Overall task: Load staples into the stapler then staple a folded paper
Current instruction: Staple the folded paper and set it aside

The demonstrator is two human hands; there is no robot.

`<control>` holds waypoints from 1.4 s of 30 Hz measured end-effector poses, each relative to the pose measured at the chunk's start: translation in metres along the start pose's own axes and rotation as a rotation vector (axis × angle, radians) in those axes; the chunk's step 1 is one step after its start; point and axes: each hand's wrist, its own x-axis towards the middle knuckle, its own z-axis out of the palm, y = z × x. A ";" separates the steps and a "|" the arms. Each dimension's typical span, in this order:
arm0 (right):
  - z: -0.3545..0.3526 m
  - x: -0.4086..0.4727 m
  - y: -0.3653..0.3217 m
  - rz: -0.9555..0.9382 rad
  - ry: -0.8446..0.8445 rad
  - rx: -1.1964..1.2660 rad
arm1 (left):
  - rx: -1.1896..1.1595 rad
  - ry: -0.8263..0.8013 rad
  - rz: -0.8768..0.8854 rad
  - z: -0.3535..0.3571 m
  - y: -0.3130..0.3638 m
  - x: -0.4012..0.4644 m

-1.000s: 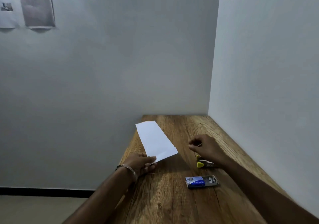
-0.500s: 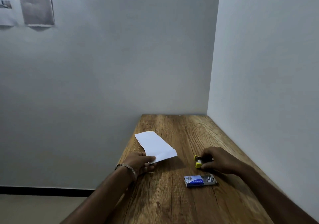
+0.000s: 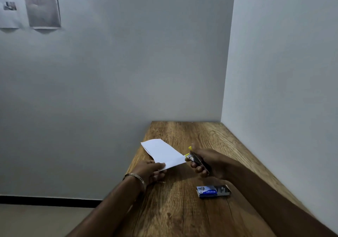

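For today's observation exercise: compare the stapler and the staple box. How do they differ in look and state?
The stapler is held off the table in the right hand; the staple box lies flat on the wooden table, untouched. The stapler is dark with yellow ends; the staple box is blue and white. The stapler's nose meets the folded paper; the staple box sits apart from it. Both are small.
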 end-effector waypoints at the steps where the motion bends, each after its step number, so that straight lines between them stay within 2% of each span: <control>1: 0.004 0.002 0.001 0.025 -0.024 -0.004 | -0.013 -0.001 0.004 0.000 0.000 0.001; 4: 0.013 0.008 0.006 0.078 -0.071 0.002 | -0.057 -0.010 0.003 -0.001 -0.001 0.002; 8: 0.021 0.016 0.012 0.086 -0.024 -0.004 | -0.103 -0.023 -0.015 -0.003 0.000 0.002; 13: 0.025 0.020 0.015 0.101 -0.042 0.153 | -0.089 -0.039 -0.014 -0.002 0.001 0.001; 24: 0.038 0.027 0.016 0.056 0.115 0.258 | -0.061 -0.047 -0.005 -0.002 0.001 0.000; 42: 0.041 0.032 0.018 0.082 0.193 0.291 | -0.042 -0.040 -0.013 -0.003 -0.001 0.003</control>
